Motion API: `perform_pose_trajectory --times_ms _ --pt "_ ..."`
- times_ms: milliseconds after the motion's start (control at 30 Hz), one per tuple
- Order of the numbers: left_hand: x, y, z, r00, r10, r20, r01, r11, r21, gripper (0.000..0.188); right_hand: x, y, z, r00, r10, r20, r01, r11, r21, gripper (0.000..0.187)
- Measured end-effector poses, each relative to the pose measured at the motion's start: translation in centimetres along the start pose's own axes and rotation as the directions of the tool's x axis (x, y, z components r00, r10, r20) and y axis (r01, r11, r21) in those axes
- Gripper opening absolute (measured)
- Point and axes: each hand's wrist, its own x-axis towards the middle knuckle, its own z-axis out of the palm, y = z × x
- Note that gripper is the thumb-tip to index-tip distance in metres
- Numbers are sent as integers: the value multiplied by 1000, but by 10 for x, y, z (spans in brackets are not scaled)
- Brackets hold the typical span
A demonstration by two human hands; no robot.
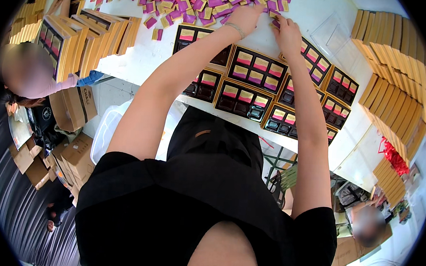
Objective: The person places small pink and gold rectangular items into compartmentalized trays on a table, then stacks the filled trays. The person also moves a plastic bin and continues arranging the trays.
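Both my arms stretch to the far side of the white table. My left hand (247, 19), with a thin bracelet at the wrist, reaches into a heap of small purple-and-gold wrapped pieces (208, 5). Its fingers are bent together; whatever they hold is hidden. Just right of it, my right hand (289, 36) has its fingers closed on a small purple-and-gold wrapped piece (276, 23). Under my forearms lie several dark trays with gold edges (257, 70). Their compartments hold pink-and-gold or purple-and-gold pieces, and some nearer compartments (241, 108) are bare and dark.
Stacks of gold-edged boxes stand at the right (388, 65) and left (94, 35). A clear plastic sheet or lid (330, 33) lies at the far right. A translucent tub (106, 131) and cardboard boxes (75, 156) sit below at left. Other people are at both sides; red ribbon (393, 156) lies right.
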Motion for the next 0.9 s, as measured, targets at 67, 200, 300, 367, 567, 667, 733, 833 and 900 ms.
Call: perform_pose_trajectory --times_ms 67,200,300,367,567,667,733,833,900 --pt "-15 -6 -15 961 -273 -32 205 789 -580 43 -2 -7 -6 1000 22 11 -23 994 104 36" --pt "-64 -14 -50 876 -480 45 284 439 -852 38 -17 -39 -24 948 284 141 -315 787 530 26" --pt "-108 -21 -75 836 -549 9 301 444 -844 40 -38 -74 -18 927 242 287 -374 551 746 24" --pt "-142 -34 -86 763 -647 8 364 418 -832 43 -59 -116 -20 945 168 279 -322 619 717 26" --pt "-201 -76 -76 578 -791 -200 428 503 -751 34 -77 -176 8 962 -180 -207 254 867 428 24" --pt "-203 -78 -76 663 -696 -275 415 648 -638 33 -73 -181 18 933 -240 -270 337 845 415 27" --pt "-196 -76 -85 767 -576 -282 396 772 -498 33 -71 -182 23 930 -288 -228 357 857 372 28" --pt "-171 -83 -103 986 -161 -32 155 977 -144 28 -76 -183 35 909 -387 -154 416 842 343 29" --pt "-153 -88 -110 973 13 229 -17 1000 19 28 -80 -191 28 918 -359 -169 396 850 348 30"
